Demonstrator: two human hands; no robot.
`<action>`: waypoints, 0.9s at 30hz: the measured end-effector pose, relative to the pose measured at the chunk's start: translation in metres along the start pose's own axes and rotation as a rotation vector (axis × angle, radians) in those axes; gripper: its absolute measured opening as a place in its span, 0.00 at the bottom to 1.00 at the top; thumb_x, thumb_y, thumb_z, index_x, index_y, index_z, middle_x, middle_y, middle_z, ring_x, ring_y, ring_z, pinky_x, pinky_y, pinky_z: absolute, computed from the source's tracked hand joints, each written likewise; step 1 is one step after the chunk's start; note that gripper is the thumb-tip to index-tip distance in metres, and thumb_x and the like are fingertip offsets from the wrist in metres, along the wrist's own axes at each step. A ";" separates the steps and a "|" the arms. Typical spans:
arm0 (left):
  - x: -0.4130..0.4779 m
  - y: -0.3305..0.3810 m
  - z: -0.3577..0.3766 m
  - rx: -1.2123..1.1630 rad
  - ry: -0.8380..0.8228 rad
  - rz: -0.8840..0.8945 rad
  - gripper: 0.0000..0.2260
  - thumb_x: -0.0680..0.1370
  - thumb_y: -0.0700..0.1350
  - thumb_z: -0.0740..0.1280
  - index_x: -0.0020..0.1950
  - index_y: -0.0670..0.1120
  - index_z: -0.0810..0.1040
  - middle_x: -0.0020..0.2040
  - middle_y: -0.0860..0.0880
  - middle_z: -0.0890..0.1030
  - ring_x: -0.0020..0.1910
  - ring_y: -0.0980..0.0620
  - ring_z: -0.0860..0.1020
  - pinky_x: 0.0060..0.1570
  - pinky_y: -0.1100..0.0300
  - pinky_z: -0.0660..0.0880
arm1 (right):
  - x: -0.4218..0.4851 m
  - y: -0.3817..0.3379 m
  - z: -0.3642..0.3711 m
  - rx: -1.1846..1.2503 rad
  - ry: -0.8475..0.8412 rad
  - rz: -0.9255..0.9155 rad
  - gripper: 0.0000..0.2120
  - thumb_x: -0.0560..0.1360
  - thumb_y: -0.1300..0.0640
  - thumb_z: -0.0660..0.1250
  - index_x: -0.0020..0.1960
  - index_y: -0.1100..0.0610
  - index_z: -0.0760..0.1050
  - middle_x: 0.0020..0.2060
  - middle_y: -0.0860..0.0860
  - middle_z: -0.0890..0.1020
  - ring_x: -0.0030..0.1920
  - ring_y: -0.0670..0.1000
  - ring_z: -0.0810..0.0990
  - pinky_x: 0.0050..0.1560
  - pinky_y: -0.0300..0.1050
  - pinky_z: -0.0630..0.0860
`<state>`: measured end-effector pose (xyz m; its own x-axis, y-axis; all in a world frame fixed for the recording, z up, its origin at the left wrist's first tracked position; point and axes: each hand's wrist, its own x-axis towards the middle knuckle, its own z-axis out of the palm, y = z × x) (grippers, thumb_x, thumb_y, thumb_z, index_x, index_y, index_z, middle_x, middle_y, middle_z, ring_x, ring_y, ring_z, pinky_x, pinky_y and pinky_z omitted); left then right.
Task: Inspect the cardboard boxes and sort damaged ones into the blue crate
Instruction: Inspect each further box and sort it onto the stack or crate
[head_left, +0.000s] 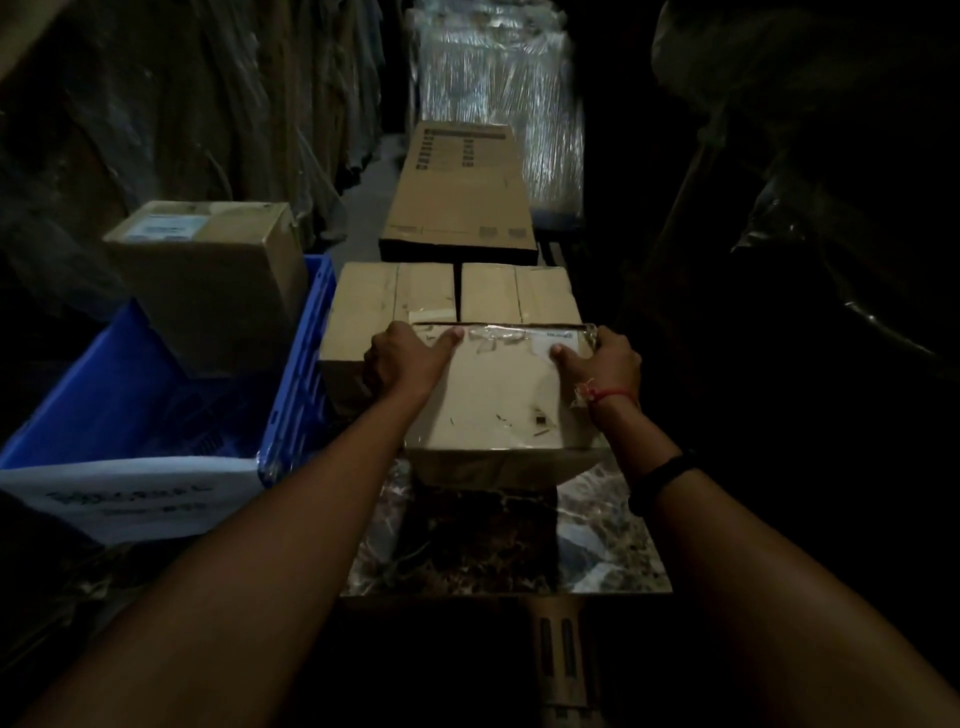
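Observation:
A cardboard box (498, 400) with torn tape and a peeled label on its top sits in front of me on a marbled surface (613, 551). My left hand (408, 356) grips its far left corner and my right hand (605, 364) grips its far right corner. Behind it lie two more cardboard boxes (395, 296) side by side. To the left stands the blue crate (296, 384), and another cardboard box (218, 275) stands tilted in its far end.
A long flat carton (460, 192) lies further back, with a plastic-wrapped stack (498, 83) behind it. Dark covered goods line both sides of the narrow aisle. A white paper label (135, 499) hangs on the crate's near wall.

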<state>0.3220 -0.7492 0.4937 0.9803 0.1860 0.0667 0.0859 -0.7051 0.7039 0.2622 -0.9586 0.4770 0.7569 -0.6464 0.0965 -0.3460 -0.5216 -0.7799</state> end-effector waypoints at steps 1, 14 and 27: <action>0.008 0.003 0.004 0.051 -0.003 0.013 0.32 0.70 0.69 0.68 0.54 0.40 0.77 0.52 0.38 0.80 0.51 0.38 0.79 0.43 0.53 0.74 | 0.011 -0.001 0.005 -0.011 -0.009 0.009 0.26 0.64 0.40 0.73 0.55 0.56 0.79 0.49 0.55 0.84 0.53 0.57 0.82 0.55 0.54 0.79; 0.067 0.018 0.036 0.251 -0.061 0.061 0.29 0.76 0.67 0.62 0.60 0.41 0.76 0.59 0.39 0.79 0.58 0.37 0.77 0.53 0.48 0.73 | 0.079 -0.010 0.038 -0.173 -0.107 0.110 0.30 0.69 0.38 0.69 0.64 0.56 0.74 0.60 0.57 0.79 0.61 0.62 0.75 0.60 0.57 0.74; 0.045 0.025 0.040 0.130 -0.134 0.608 0.17 0.78 0.47 0.66 0.67 0.49 0.77 0.69 0.45 0.75 0.68 0.45 0.72 0.66 0.51 0.70 | 0.045 -0.035 0.039 -0.714 -0.152 -0.496 0.29 0.79 0.52 0.59 0.76 0.60 0.56 0.77 0.61 0.55 0.76 0.61 0.53 0.74 0.55 0.54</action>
<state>0.3751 -0.7858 0.4860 0.8735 -0.3554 0.3326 -0.4808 -0.7366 0.4756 0.3298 -0.9473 0.4848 0.9598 -0.1982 0.1985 -0.1831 -0.9788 -0.0921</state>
